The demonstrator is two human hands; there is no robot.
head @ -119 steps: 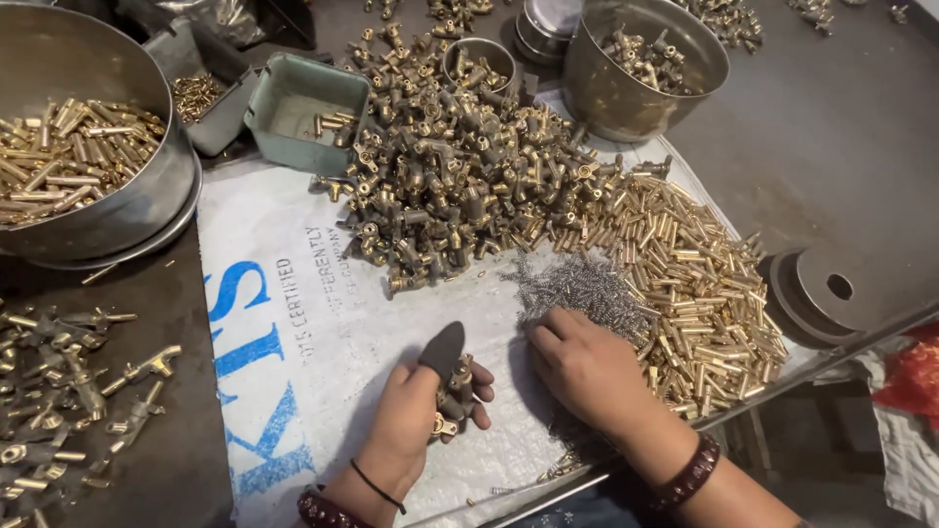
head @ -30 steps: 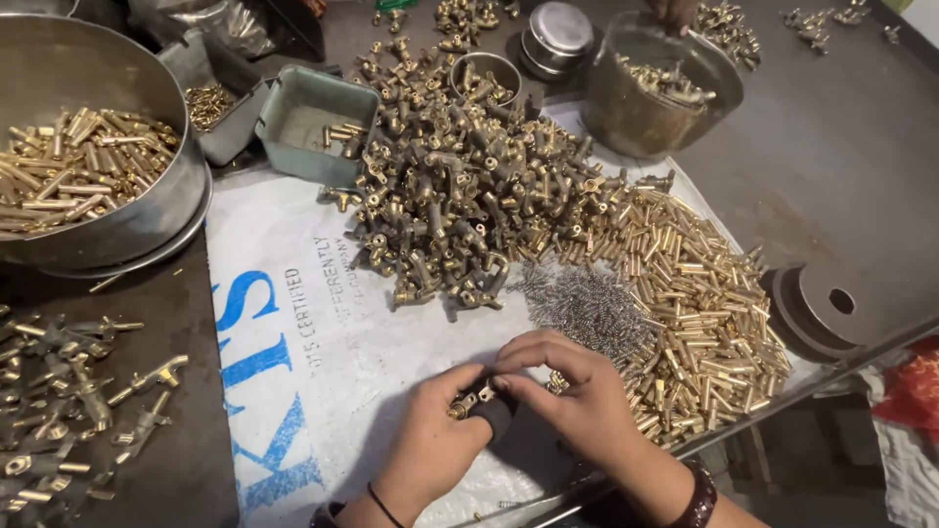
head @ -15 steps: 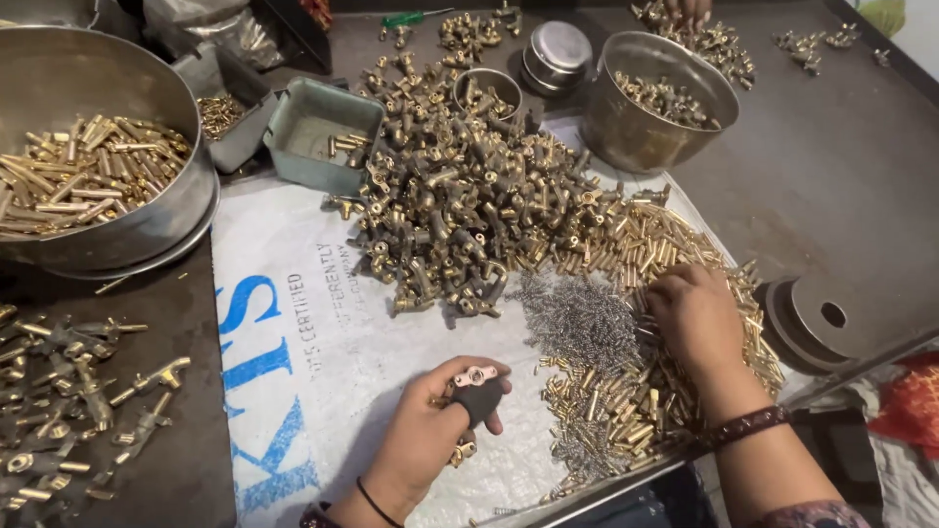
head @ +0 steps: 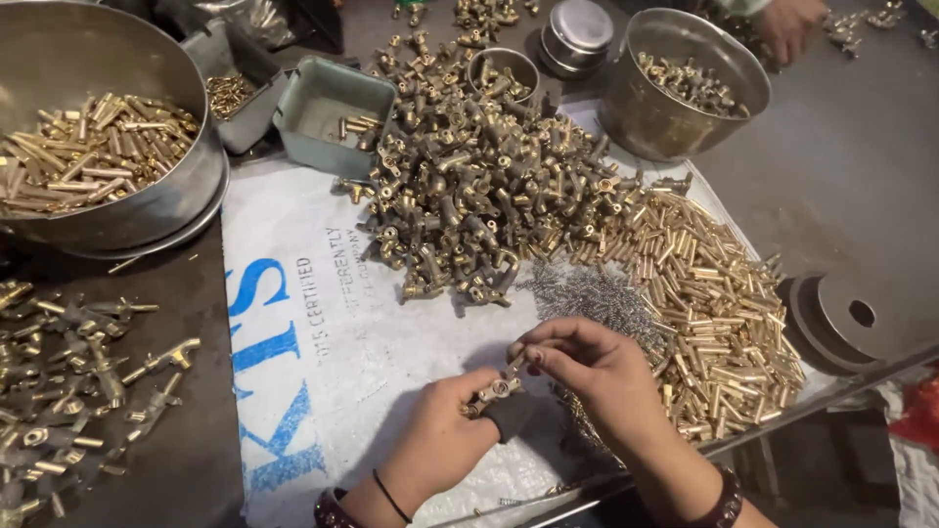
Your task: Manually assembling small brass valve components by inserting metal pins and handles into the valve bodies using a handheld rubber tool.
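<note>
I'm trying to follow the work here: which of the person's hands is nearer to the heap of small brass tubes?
Right. The right hand is beside the heap of small brass tubes, close to its near edge. The left hand sits farther away over the white sack, holding a brass fitting.

Co-worker's hand [head: 790, 22] and big steel bowl [head: 147, 210] cut off by edges

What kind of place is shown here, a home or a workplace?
Probably a small assembly workshop for brass parts: heaps of brass fittings and brass tubes cover the table, steel bowls hold more, and both hands, left hand, join one piece.
</note>
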